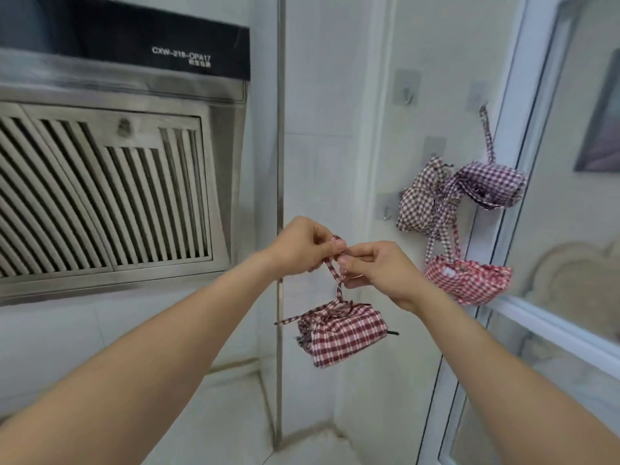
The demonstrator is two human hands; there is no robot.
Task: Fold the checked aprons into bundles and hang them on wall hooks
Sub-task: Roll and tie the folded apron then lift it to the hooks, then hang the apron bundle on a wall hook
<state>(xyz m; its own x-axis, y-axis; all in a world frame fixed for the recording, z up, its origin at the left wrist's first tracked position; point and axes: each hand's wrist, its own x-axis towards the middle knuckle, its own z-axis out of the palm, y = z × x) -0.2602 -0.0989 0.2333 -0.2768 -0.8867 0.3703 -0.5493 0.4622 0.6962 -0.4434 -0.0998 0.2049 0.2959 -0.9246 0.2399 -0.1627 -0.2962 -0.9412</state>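
Note:
A dark red checked apron bundle (pixel 342 333) hangs in the air from its strap (pixel 336 275). My left hand (pixel 302 245) and my right hand (pixel 375 268) both pinch the top of that strap, fingertips close together. On the white wall to the right hang three more bundles: a brown checked one (pixel 419 199), a purple checked one (pixel 491 184) on a long strap, and a bright red checked one (pixel 469 280) lowest. Two bare metal hooks show: one high up (pixel 407 87) and one lower left (pixel 387 206).
A steel range hood (pixel 110 182) with slatted filters fills the left wall. A vertical metal pipe (pixel 279 146) runs down the corner behind my hands. A white-framed glass door or window (pixel 523 162) stands just right of the hanging bundles.

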